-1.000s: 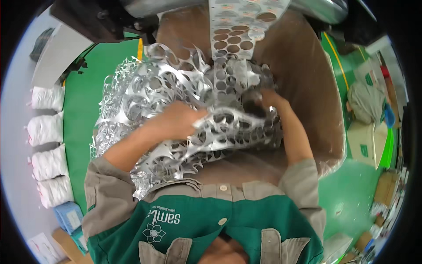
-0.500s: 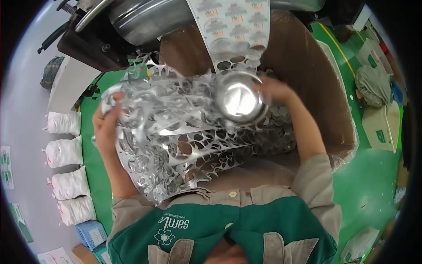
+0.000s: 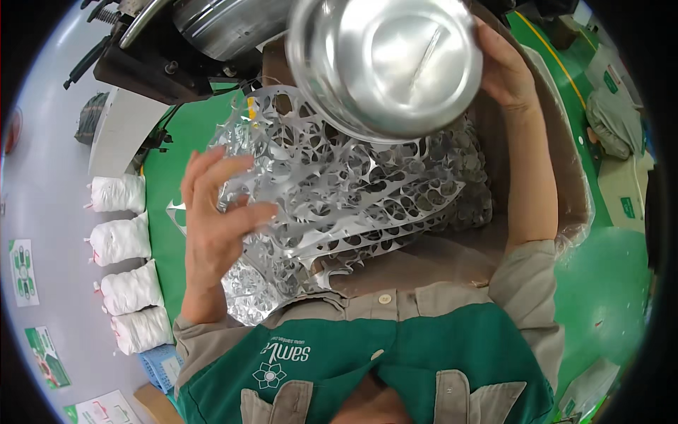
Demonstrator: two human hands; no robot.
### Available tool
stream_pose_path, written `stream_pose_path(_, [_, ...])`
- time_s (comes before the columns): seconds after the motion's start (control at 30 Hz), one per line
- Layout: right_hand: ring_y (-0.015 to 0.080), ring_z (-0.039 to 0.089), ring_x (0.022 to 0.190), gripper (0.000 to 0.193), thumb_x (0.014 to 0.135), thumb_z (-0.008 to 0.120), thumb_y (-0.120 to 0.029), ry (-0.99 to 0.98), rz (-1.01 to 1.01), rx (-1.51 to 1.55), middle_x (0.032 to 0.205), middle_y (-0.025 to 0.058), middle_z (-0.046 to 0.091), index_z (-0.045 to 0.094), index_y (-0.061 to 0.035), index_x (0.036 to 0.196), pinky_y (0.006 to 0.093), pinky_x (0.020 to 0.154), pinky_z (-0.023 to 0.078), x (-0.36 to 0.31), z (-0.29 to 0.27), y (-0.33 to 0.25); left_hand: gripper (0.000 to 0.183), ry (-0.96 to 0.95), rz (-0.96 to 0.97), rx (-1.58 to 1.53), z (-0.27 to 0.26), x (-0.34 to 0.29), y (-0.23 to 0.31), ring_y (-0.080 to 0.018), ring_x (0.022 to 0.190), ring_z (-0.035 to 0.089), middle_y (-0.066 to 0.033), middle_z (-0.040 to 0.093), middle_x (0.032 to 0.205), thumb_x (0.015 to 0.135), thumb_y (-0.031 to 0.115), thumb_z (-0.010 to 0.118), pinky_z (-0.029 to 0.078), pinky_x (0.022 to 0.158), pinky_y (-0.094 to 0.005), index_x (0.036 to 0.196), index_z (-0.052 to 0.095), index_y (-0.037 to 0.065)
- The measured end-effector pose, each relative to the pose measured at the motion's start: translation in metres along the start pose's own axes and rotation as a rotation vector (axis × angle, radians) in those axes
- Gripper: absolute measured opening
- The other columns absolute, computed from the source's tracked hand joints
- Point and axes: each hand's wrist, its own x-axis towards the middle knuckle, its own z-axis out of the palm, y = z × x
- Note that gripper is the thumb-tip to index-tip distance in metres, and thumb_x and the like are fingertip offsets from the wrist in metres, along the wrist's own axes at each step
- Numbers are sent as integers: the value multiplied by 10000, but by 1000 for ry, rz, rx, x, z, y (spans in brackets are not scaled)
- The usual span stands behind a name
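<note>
A shiny round steel bowl [image 3: 395, 67] is raised at the top middle. At its right rim my right hand [image 3: 512, 78] grips it, the fingertips partly hidden behind the bowl. My left hand [image 3: 215, 222] is open, its fingers spread and slightly blurred over the left side of a heap of silvery perforated foil scrap [image 3: 346, 187]. Whether those fingers touch the foil, I cannot tell. The scrap is a tangled web of strips with round punched holes, and the bowl covers part of its far side.
A brown container lined with clear plastic [image 3: 565, 162] surrounds the scrap on the right. Machine rollers [image 3: 222, 28] and a black bracket [image 3: 152, 74] stand at the far left. Several white wrapped bundles [image 3: 120, 240] line the left floor. Bags and a cream box [image 3: 625, 187] are at right.
The bowl has come up toward the camera in my right hand and now hides the printed foil strip. My left hand has shifted right and spread its fingers.
</note>
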Motion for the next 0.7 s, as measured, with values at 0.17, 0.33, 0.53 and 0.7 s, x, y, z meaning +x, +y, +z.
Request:
stream_pose_path(0.17, [221, 537, 1076, 654, 807, 613, -412, -187, 658, -410, 1193, 129, 537, 402, -8, 1276, 351, 872, 446, -10, -45, 127, 86, 5, 40, -341, -13, -11, 4, -225, 793, 533, -11, 552, 788, 569, 106, 612, 373, 925, -454, 649, 641, 101])
stream_pose_path(0.33, [351, 576, 968, 610, 671, 729, -277, -198, 713, -1706, 1032, 211, 593, 490, 31, 1140, 404, 809, 471, -44, -85, 200, 227, -524, -255, -360, -5, -54, -13, -285, 900, 512, -70, 565, 880, 592, 127, 666, 389, 871, -377, 803, 643, 45])
stream_pose_path(0.53, [332, 573, 973, 500, 620, 748, -244, -621, 964, -1746, 1026, 192, 595, 581, 16, 1012, 402, 773, 481, -34, -79, 165, 574, -497, 112, -365, -39, 9, -24, -323, 1014, 476, -85, 564, 1031, 539, 502, 733, 365, 874, -460, 927, 666, 85])
stream_pose_path(0.7, [282, 575, 930, 427, 670, 709, -217, -549, 548, -1397, 986, 156, 610, 568, 26, 991, 342, 781, 455, -4, -33, 94, 600, -397, 164, -243, 53, 37, -18, -329, 1107, 473, -118, 570, 1103, 658, 431, 709, 307, 969, -480, 1145, 556, 116])
